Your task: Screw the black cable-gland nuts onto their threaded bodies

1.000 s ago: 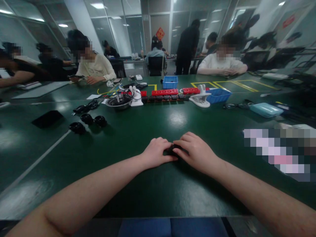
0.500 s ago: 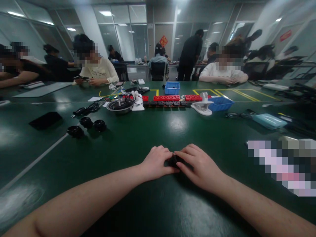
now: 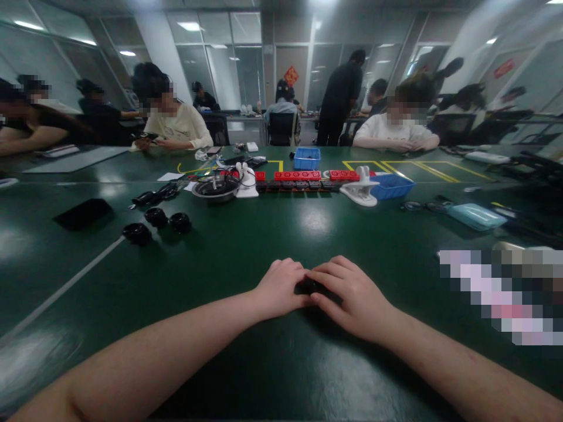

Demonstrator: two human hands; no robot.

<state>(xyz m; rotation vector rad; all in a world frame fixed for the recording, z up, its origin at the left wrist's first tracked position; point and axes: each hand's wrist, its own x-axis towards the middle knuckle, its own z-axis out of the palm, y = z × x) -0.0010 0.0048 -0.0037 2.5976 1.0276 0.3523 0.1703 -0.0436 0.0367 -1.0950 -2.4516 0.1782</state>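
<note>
Between my two hands, low over the green table (image 3: 264, 375), is a small black part (image 3: 311, 286), mostly hidden by the fingers. My left hand (image 3: 282, 287) wraps around its left side, thumb toward me. From the right, my right hand (image 3: 352, 293) holds the same part with thumb and fingertips. The fingertips of both hands meet at it. To the left stand three glossy black round pieces, the closest one (image 3: 137, 233) beside two others (image 3: 156, 217) (image 3: 180, 222); whether the held part matches them I cannot tell.
Past my hands lie red power strips (image 3: 298, 175), a metal bowl (image 3: 215, 190) with cables, a white clamp stand (image 3: 361, 189) and a blue bin (image 3: 393, 186). A black flat piece (image 3: 83, 214) lies left, a light-blue pouch (image 3: 477, 217) right. Several people sit across the table.
The fingers of my right hand have shifted slightly left over the black part, covering more of it. My left hand stays nearly in place.
</note>
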